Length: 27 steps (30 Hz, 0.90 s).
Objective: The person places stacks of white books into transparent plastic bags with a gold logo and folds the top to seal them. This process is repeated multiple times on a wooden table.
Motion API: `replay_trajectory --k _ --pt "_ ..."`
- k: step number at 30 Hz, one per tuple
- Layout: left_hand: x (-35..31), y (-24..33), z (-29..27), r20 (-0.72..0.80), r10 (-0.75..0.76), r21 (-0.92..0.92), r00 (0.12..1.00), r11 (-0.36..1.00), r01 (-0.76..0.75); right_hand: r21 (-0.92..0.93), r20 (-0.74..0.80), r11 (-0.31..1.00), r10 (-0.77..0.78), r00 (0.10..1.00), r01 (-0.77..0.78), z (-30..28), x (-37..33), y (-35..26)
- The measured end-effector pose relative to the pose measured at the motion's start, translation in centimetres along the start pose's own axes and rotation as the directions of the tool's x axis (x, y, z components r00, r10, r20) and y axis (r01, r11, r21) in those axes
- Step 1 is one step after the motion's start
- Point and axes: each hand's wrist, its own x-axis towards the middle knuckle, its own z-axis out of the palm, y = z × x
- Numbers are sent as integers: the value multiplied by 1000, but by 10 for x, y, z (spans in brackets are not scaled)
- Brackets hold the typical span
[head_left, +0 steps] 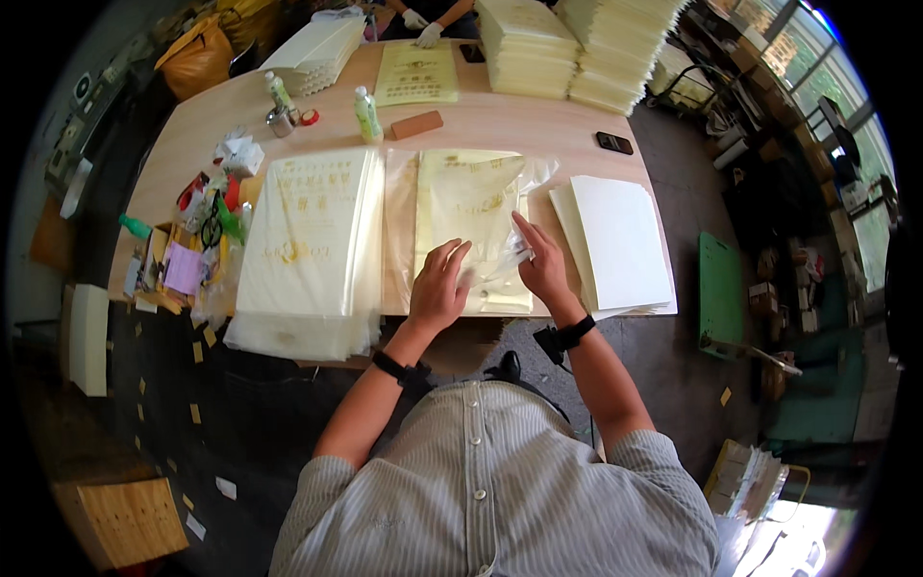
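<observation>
In front of me on the table lies a pale yellow printed sheet (447,216), partly covered by a crumpled clear plastic bag (500,245). My left hand (442,288) is over the sheet's near left part, palm down, fingers slightly bent and apart, with nothing visible in it. Fingers stretched forward, my right hand (543,260) is at the right edge of the plastic; its thumb side meets the film, though contact is hard to judge. Left of these is a thick stack of printed plastic bags (303,231). A stack of white sheets (620,240) lies to the right.
Clutter fills a box (173,264) at the table's left edge. Farther off are a bottle (367,115), a reddish-brown block (416,125), a phone (613,142) and tall sheet stacks (527,48). Across the table, a co-worker's gloved hands (428,35) are beside another yellow sheet (416,75).
</observation>
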Motion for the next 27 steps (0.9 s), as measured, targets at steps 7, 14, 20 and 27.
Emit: replay_trajectory --k 7,14,20,27 --pt "-13 -12 77 130 -109 173 986 981 86 -213 335 973 160 929 -91 -21 -63 88" --pt "-8 38 84 169 -127 410 977 911 48 -52 44 995 92 995 -90 -119 -112 147" --pt "10 126 156 237 193 -40 952 981 -189 -254 -182 932 216 959 -259 -200 -176 224" --pt "29 135 295 470 323 6 822 930 -368 -197 29 973 130 991 -121 -178 -194 231"
